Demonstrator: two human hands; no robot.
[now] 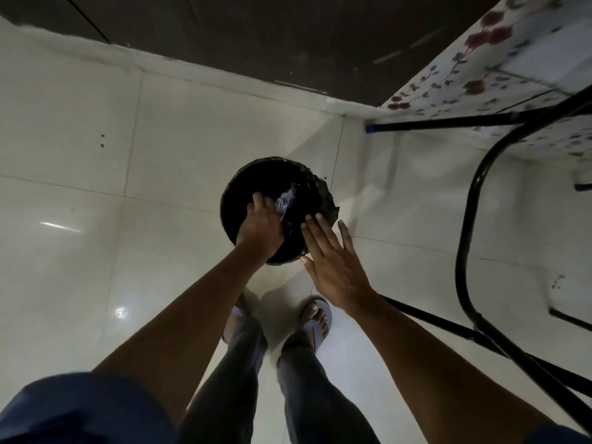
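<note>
Position: the person stands on a white tiled floor [96, 174], bent over a round black bin [231, 187]. The bin sits on the floor just ahead of the person's sandalled feet [315, 318], near the corner where the tiles meet a dark wall [256, 36].

Bin: it is lined with a black plastic bag [323, 193]. The bag's crinkled edge is turned out over the rim on the far right side. A glossy fold of it stands up inside the mouth, between the two hands.

Left hand [261, 227]: reached into the mouth of the bin on the near side, back of the hand uppermost, fingers curled downward into the dark interior. The glossy fold lies against its thumb side. Whether the fingers actually have hold of the bag cannot be told; the palm side is hidden.

Right hand [334, 262]: spread flat, fingers straight and slightly apart, holding nothing. Its fingertips lie at the bag's edge on the near right of the rim; contact there looks likely but is not certain.

Surroundings: to the right, a black tubular frame [463, 225] with a blue foot cap [369, 128], under a flower-patterned cloth [480, 75]. The frame stands apart from the bin.
</note>
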